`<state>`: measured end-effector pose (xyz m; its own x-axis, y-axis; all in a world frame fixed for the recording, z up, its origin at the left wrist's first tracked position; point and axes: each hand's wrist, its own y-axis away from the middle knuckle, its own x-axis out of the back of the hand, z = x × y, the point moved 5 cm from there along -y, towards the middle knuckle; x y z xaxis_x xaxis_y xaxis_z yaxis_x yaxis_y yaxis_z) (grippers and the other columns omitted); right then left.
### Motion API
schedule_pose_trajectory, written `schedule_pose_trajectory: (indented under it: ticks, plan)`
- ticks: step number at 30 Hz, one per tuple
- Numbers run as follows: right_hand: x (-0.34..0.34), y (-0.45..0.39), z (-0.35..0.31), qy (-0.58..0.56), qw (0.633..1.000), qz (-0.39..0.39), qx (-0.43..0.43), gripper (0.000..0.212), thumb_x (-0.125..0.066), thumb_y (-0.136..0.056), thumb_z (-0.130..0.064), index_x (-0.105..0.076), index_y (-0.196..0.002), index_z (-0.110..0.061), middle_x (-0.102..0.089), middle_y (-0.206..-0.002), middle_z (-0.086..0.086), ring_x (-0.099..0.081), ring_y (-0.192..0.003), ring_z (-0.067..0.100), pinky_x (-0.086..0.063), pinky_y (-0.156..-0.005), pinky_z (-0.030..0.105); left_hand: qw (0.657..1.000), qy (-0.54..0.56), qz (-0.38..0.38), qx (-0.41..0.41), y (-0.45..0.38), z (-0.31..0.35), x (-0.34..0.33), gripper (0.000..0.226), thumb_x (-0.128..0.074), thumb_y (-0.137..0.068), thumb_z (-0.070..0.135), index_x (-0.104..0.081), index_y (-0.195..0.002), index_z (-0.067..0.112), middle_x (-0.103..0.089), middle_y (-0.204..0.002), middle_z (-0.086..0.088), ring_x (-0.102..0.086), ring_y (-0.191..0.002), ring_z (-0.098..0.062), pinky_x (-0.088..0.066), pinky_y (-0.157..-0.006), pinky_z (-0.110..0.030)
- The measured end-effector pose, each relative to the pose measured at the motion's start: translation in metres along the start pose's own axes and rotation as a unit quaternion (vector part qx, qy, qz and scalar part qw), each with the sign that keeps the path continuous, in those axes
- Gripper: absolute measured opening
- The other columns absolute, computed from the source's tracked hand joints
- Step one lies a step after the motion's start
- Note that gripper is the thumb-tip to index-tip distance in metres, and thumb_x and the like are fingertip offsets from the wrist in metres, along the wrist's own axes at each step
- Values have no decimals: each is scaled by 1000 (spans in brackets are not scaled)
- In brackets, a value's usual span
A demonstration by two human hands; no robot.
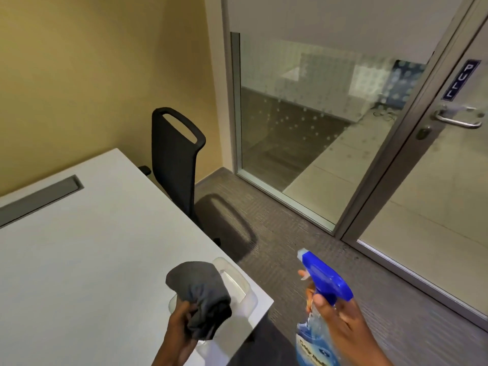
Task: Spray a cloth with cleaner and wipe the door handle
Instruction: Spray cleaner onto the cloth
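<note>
Two bare forearms rise from the bottom edge, each ending in a bare hand: the left hand (182, 319) and the right hand (340, 317). No sleeve, cuff or glove covers either arm (wrists likewise show no watch, band or ring).

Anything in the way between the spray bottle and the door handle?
No. In the head view only bare carpet and the door's frame lie between the spray bottle and the door handle.
</note>
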<state>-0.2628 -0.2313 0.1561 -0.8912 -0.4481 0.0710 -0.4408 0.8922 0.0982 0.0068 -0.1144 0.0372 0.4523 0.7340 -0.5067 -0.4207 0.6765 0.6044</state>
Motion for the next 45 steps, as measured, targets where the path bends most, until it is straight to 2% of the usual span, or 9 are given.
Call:
schedule_pose_trajectory:
  ticks: [5, 8, 14, 17, 24, 28, 34, 40, 45]
  plan:
    - [-8, 6, -13, 29, 998, -49, -10, 63, -66, -59, -80, -71, -103, -36, -56, -71, 16, -54, -68, 18, -48, -72, 38, 989, 83, -106, 52, 15, 4, -25, 35, -83, -39, 8, -78, -72, -3, -73, -75, -20, -73, -63, -31, -63, -60, -38]
    - [-10, 10, -19, 48, 996, -70, -22, 61, -66, -62, -78, -69, -99, -31, -50, -69, 10, -50, -69, 21, -44, -72, 39, 978, 117, -152, 80, 24, 5, -39, 66, -92, -10, 8, -77, -73, -4, -74, -78, -19, -74, -67, -32, -62, -63, -40]
    - [-9, 22, -26, 80, 993, -81, -20, 73, -67, -68, -74, -65, -106, -12, -47, -69, 19, -49, -69, 17, -41, -71, 39, 961, 142, -189, 144, 34, -8, -72, 94, -101, -7, 36, -79, -89, -4, -75, -98, -25, -74, -83, -41, -59, -72, -53]
    - [-12, 28, -31, 86, 991, -97, -20, 60, -66, -68, -73, -67, -109, -29, -48, -71, 26, -49, -67, 17, -40, -68, 35, 958, 117, -211, 152, 40, -18, -83, 83, -101, -1, 23, -79, -78, -2, -76, -84, -22, -75, -71, -35, -61, -63, -49]
    - [-19, 40, -41, 85, 992, -80, -39, 40, -68, -65, -63, -69, -90, -32, -65, -63, -10, -58, -64, -1, -45, -65, 14, 955, -31, -256, 147, 32, -26, -93, 82, -94, -28, 4, -70, -105, -11, -72, -97, -27, -72, -84, -38, -61, -73, -41]
    - [-21, 43, -44, 87, 994, -49, -40, 59, -69, -59, -66, -65, -105, -29, -68, -66, -10, -60, -64, -2, -48, -66, 17, 960, -82, -239, 121, 21, -25, -98, 86, -87, -40, 5, -59, -120, -13, -71, -100, -26, -71, -88, -35, -60, -70, -38]
    - [-22, 45, -44, 98, 994, -38, -41, 78, -64, -49, -84, -65, -104, -29, -67, -62, -14, -61, -62, -3, -47, -63, 14, 963, -123, -217, 104, 11, -22, -101, 68, -83, -45, 11, -61, -105, -10, -68, -86, -22, -67, -73, -32, -54, -51, -33]
    - [-22, 46, -43, 107, 993, -38, -40, 72, -62, -52, -86, -64, -104, -36, -66, -63, -11, -59, -62, -2, -48, -63, 16, 964, -121, -212, 109, 7, -24, -96, 49, -82, -47, 12, -71, -91, -5, -67, -92, -23, -65, -84, -35, -50, -75, -39]
    - [-24, 46, -42, 120, 991, -47, -29, 56, -59, -57, -86, -56, -109, -65, -60, -61, -5, -56, -62, 4, -46, -63, 24, 968, -62, -213, 119, 8, -23, -102, 78, -97, -30, 16, -70, -101, -3, -71, -100, -23, -70, -90, -37, -54, -83, -45]
